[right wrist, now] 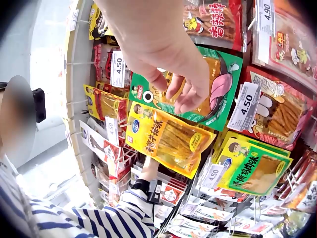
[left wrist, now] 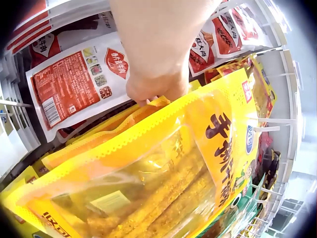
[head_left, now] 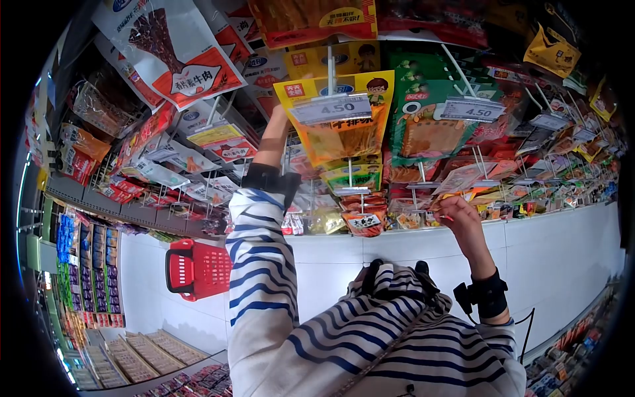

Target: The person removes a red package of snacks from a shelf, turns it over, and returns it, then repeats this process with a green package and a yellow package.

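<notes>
Yellow snack bags hang from a hook behind a 4.50 price tag; the front bag (head_left: 344, 142) has a clear window over flat brown strips. My left hand (head_left: 278, 123) reaches in at its left side, partly hidden behind it. In the left wrist view, the curled fingers of the left hand (left wrist: 157, 88) grip the edge of a yellow bag (left wrist: 106, 130) behind the front one. My right hand (right wrist: 166, 54) holds nothing, fingers loosely bent, in front of a green snack bag (right wrist: 225, 91) with a cartoon face.
White-and-red snack bags (head_left: 175, 59) hang on hooks to the left. Green-and-yellow bags (right wrist: 252, 166) hang below the yellow ones. A red shopping basket (head_left: 198, 268) stands on the white floor (head_left: 317, 264) at left. Price-tag hooks jut out along the rack.
</notes>
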The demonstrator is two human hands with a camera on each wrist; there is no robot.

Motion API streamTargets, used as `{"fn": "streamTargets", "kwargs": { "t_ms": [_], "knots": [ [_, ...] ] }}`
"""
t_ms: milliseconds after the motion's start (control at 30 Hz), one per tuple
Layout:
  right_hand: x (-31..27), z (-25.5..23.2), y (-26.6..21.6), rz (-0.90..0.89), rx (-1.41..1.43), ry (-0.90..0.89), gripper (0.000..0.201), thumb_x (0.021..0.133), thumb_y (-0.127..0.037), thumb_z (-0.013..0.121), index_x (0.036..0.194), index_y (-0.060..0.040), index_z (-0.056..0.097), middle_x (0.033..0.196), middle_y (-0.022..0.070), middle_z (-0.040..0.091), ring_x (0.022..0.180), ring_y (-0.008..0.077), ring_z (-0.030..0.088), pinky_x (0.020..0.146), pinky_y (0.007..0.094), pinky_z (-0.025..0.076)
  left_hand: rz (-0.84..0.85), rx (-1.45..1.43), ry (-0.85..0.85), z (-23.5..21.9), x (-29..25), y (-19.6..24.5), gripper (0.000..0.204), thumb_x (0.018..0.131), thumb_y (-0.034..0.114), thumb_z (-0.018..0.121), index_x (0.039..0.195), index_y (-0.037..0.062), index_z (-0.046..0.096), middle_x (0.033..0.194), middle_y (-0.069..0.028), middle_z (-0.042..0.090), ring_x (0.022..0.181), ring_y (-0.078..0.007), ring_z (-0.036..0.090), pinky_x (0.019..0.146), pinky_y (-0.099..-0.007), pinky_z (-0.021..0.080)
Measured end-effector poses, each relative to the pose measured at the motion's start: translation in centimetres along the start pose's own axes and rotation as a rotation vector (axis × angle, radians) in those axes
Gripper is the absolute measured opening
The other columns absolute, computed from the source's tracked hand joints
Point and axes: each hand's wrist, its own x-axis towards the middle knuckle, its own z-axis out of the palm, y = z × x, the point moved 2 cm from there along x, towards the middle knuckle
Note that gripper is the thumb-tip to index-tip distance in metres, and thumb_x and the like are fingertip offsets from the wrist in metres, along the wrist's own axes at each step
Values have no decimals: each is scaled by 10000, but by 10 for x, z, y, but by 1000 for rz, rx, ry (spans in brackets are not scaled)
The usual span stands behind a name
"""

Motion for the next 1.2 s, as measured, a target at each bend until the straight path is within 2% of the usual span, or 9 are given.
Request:
{"fn": "streamTargets", "kwargs": {
  "t_ms": [300,467,567,667,700,800,833,933,1200],
  "knots": [
    [0,-3,5,11,11,-2,162,808,-103,432,919,-11,507,808,64,570,798,150,562,762,284,426,126,307,2,14,-19,22,224,842,127,464,1015,-13,488,945,-90,562,789,-192,555,683,-284,457],
    [-1,-5,8,-3,15,-8,164,810,-109,431,921,-17,508,866,71,567,806,147,558,768,286,424,386,673,145,26,-22,35,225,849,132,451,1026,-5,479,962,-93,557,810,-200,555,699,-289,459],
    [-1,-10,13,3,28,-14,163,814,-112,428,919,-19,510,902,72,563,812,146,554,769,284,424,375,-199,113,37,-59,32,252,828,95,466,1062,3,453,1000,-94,549,896,-202,535,773,-271,426],
    [1,-9,21,34,38,-41,160,818,-114,426,915,-20,513,913,68,560,814,147,552,767,281,425,253,-83,46,39,-74,28,314,804,74,506,1100,6,428,1051,-82,530,981,-172,501,810,-260,404],
    [3,-8,22,44,33,-43,159,820,-115,426,912,-21,514,912,66,559,814,147,552,766,279,425,375,149,-56,51,-89,32,283,777,45,539,1048,-3,472,1012,-81,556,941,-162,531,783,-258,428],
    [4,-2,22,55,17,-49,155,824,-120,426,906,-25,517,906,64,558,816,146,553,762,276,425,243,359,-56,70,-91,39,253,744,17,575,989,-6,516,939,-74,592,843,-145,570,743,-250,446],
    [4,0,22,53,13,-48,154,826,-122,426,904,-27,518,905,64,558,816,146,554,760,275,426,218,292,8,74,-89,37,217,716,-17,587,930,-7,552,866,-71,614,752,-140,589,706,-245,456],
    [3,6,21,56,16,-50,152,825,-125,430,902,-30,520,901,60,555,820,144,556,757,274,426,172,262,42,77,-81,33,201,725,24,607,911,-14,539,864,-64,591,779,-142,561,704,-256,439],
    [-5,-1,21,19,65,-27,152,811,-103,432,905,-17,516,902,64,557,808,149,558,765,278,431,343,214,39,79,-56,25,161,749,-7,545,907,-12,575,865,-43,600,766,-105,548,684,-231,431]
  ]
}}
